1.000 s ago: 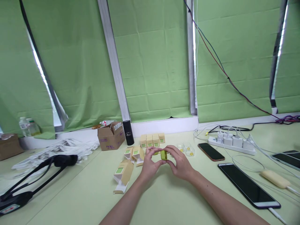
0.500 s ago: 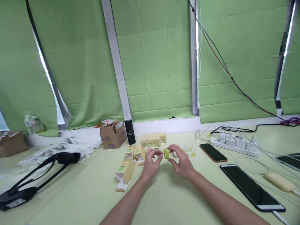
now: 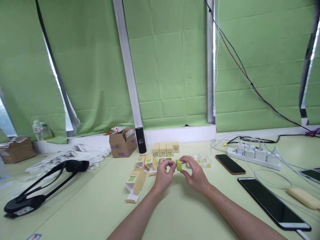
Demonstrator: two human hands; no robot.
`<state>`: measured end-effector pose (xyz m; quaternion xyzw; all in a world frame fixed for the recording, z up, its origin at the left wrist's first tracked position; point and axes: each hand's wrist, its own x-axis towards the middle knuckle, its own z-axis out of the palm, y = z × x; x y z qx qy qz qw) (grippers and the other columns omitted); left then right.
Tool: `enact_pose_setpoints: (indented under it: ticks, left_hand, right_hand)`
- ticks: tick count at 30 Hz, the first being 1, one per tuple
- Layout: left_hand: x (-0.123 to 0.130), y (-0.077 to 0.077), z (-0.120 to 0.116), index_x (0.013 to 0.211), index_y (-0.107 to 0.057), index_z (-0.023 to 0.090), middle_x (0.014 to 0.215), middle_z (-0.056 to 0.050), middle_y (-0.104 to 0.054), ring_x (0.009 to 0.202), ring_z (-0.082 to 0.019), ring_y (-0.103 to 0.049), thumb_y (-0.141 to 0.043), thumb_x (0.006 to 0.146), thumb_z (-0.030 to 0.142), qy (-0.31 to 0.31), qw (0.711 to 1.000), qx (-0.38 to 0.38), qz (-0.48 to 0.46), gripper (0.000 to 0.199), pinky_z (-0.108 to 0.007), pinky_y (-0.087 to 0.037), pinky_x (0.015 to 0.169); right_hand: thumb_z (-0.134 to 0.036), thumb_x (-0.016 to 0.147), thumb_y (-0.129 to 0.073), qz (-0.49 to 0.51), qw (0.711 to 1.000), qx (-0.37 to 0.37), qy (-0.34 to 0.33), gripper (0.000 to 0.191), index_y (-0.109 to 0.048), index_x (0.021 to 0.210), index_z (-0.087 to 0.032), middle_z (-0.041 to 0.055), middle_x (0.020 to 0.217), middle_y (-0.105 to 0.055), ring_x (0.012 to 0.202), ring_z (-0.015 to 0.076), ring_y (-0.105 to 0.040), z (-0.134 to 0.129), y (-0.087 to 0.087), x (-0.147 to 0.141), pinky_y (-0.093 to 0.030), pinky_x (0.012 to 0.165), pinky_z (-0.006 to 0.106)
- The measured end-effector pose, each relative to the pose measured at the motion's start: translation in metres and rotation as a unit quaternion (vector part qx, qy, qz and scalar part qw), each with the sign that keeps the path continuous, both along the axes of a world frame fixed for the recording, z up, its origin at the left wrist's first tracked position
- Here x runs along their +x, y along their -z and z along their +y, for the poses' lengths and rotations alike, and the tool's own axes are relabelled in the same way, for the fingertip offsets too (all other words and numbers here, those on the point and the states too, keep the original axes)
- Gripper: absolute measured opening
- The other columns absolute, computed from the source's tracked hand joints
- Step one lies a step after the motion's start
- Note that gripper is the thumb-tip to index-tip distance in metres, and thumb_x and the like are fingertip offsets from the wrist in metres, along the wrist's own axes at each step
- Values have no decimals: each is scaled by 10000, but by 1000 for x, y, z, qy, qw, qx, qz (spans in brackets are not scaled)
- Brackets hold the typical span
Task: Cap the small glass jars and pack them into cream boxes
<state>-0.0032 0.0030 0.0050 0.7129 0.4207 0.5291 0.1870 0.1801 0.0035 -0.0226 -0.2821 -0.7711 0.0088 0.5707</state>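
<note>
A small green rounded block [image 3: 179, 165] is held up in front of me over the table. My right hand [image 3: 197, 175] is closed on it, with the thumb below and the fingers above. Just to its left my left hand [image 3: 163, 175] is closed in a pinch on something too small to make out, close to the block's side. Behind my left hand shows another bit of green. Opened small cardboard boxes [image 3: 137, 181] with green labels lie left of my hands. A clear tray [image 3: 207, 162] with round yellow-centred cups sits behind my right hand.
Several small closed boxes [image 3: 163, 149] stand in a row farther back. A black cylinder [image 3: 140, 140] and a larger carton [image 3: 123, 143] are behind them. Phones [image 3: 272, 203], a power strip [image 3: 255, 156] and loose cables lie right. A black headset [image 3: 45, 190] lies left.
The view has shifted a little, so the whole scene sits slightly farther right. My hands keep their hold, and a bit of green now shows behind my left hand.
</note>
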Motion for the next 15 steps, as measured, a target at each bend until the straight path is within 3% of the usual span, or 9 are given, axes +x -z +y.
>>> enact_pose_setpoints:
  ticks: [15]
  left_hand:
    - [0,0,1,753,-687,188,807,-50,-634,838,-209,-581,-621,885,352,-8,1000,-8,-9,220,-315,-438,745]
  right_hand:
    - [-101,858,-577,3,1000,-3,4,421,-530,1250,-245,127,1206,-647,1158,290,-626,1,0,0,-572,935,470]
